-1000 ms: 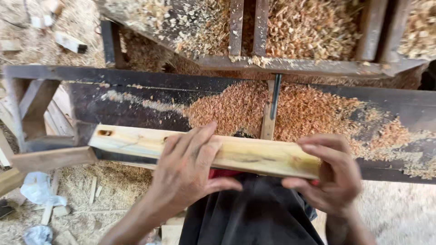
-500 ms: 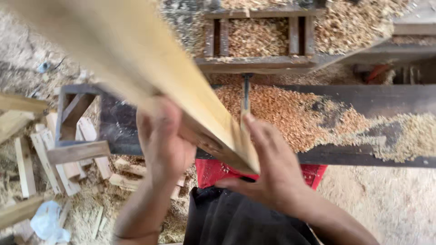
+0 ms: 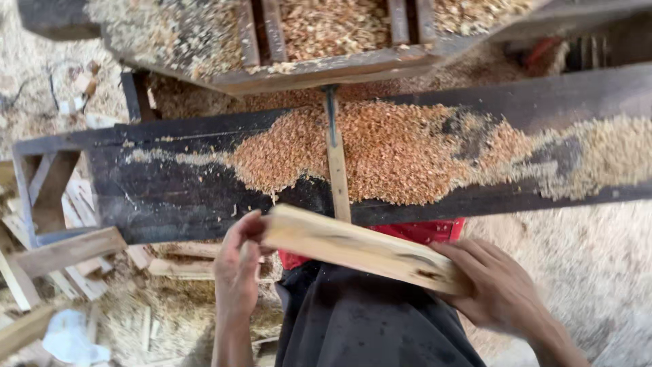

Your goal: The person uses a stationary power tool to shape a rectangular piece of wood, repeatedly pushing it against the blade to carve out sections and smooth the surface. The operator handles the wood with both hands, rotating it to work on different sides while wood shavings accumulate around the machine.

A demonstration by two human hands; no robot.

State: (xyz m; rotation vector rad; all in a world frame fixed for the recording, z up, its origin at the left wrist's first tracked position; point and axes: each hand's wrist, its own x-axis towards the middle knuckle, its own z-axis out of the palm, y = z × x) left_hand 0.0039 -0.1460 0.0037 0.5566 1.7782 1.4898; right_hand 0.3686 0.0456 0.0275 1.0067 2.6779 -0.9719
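Hidden or unclear: the left hand (image 3: 238,272) is blurring with motion, its palm turning away from view; the right hand (image 3: 499,289) is being cut off at the wrist by the frame's lower edge. The far end of the board (image 3: 360,249) is lying under the right fingers (image 3: 462,261), so its end face is not showing. The dark cloth (image 3: 367,326) below the board is covering whatever lies beneath.

Change: half a second ago the board was rising steeply toward the camera; now it is lying low and nearly flat between both hands, in front of the worktop (image 3: 176,197).

Grip: the left fingers (image 3: 248,228) are closing around the board's near-left end; the right fingers are pressing together on its other end, thumb underneath.

Materials: the board is pale, rough-sawn timber, rectangular, with dark knots. The worktop is a dark, worn plank carrying a heap of reddish sawdust (image 3: 387,153) just beyond the fingers. A thin wooden strip (image 3: 337,173) is standing across it. Offcuts (image 3: 68,251) are lying left of the left fingers. A red cloth (image 3: 421,231) is showing behind the board.
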